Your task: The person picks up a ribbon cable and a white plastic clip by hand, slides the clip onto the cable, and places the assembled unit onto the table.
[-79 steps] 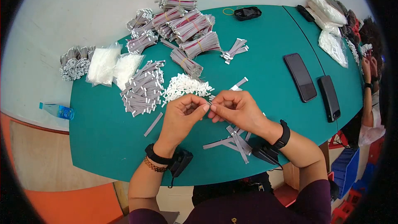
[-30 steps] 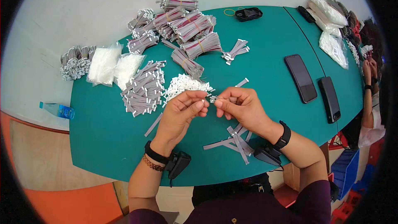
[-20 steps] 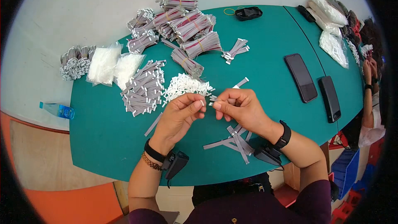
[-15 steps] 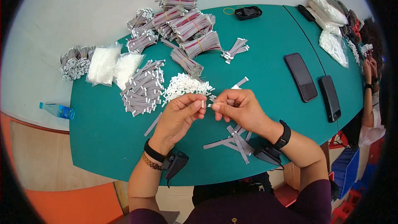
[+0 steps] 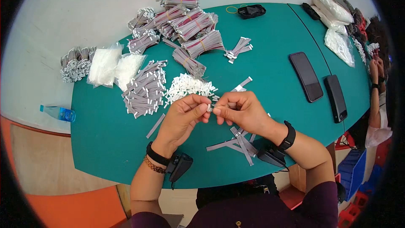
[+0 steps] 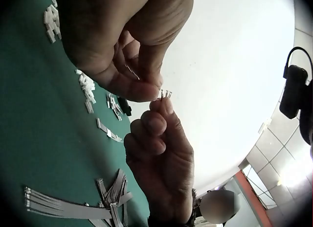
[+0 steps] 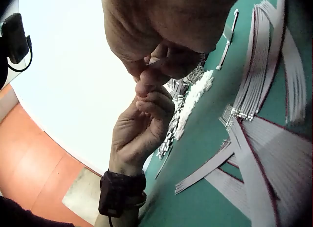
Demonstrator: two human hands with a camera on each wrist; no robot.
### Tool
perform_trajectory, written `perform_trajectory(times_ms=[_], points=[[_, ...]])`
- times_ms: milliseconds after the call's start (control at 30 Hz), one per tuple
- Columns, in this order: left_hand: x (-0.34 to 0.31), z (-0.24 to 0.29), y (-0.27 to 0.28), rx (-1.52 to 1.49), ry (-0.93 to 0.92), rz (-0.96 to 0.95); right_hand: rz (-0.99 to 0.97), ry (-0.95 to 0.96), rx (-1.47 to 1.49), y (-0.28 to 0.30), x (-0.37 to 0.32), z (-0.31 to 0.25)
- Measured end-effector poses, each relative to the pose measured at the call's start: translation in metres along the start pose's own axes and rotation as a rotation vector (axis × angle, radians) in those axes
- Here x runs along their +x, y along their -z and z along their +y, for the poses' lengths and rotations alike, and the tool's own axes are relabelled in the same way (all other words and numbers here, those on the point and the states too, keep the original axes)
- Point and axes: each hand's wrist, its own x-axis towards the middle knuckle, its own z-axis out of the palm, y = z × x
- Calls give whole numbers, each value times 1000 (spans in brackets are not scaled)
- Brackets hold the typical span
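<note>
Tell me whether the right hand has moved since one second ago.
Yes, slightly: in the head view, the right hand has shifted left, away from the smartphone.

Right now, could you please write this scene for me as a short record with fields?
Left hand: pinches a small white piece
Right hand: pinches thin metal-tipped wires
Hands' spacing: close together, above the green table
Wires inside piece: cannot tell
Beyond the hands: heap of white pieces
Left of that heap: pile of grey strips
Farther back: banded bundles
Right side: black phone
</note>
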Motion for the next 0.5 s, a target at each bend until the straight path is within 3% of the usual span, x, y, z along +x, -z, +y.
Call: perform_trajectory(times_ms=[500], points=[[0,1,-2,-4,3,8,2,-5,2,0,0,2]])
